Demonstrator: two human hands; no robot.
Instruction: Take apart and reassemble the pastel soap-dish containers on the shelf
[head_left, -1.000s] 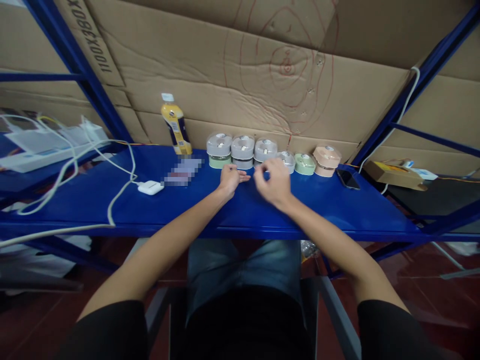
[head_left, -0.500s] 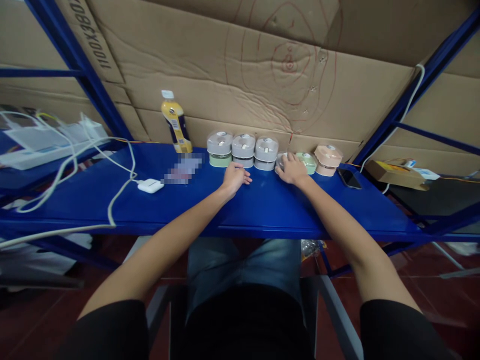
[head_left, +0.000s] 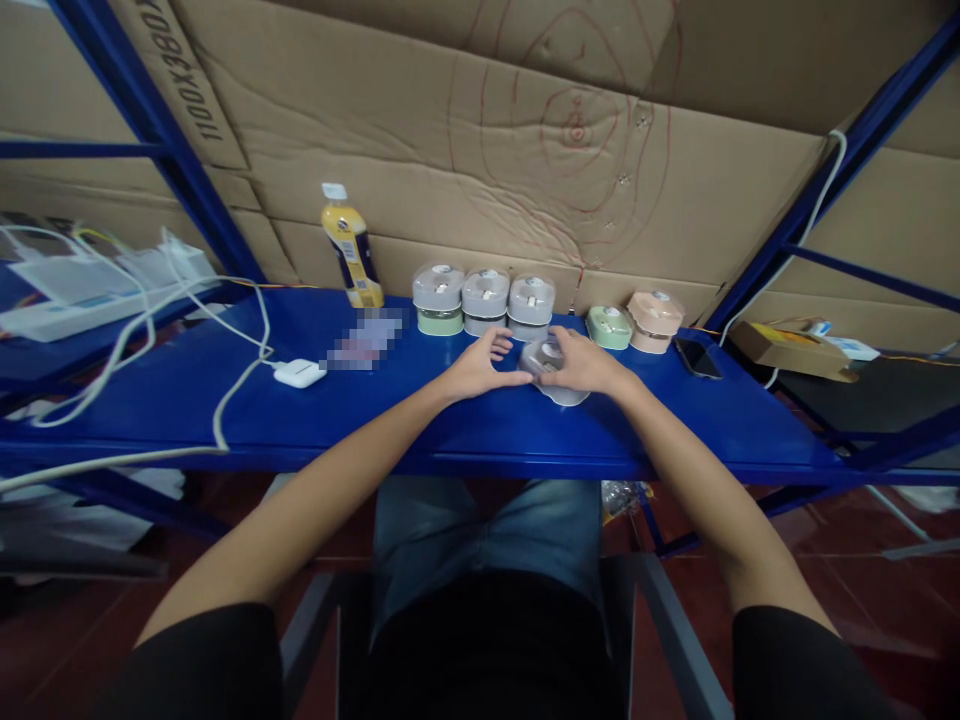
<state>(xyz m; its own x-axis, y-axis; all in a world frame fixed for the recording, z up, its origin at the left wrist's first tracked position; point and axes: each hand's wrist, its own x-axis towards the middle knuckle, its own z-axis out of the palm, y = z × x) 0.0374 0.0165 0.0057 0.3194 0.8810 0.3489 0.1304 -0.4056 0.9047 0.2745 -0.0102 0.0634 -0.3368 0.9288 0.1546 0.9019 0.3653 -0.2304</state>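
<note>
Grey-topped stacks (head_left: 486, 296) stand left of the green container (head_left: 609, 327), perhaps saving room. Front-left of it, my left fingers (head_left: 514, 379) curve half open, empty; my right fingers (head_left: 561, 335) close partway around a grey container (head_left: 564, 395), seemingly steadying it.

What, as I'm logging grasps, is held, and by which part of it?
A grey, rounded plastic container with a clear lid, by its upper part, front to back, in the right hand. Whether the left hand touches it cannot be told.

Tabletop (head_left: 675, 425) open along front; grey container (head_left: 562, 392) blocks middle; gap left of green container (head_left: 609, 328).
</note>
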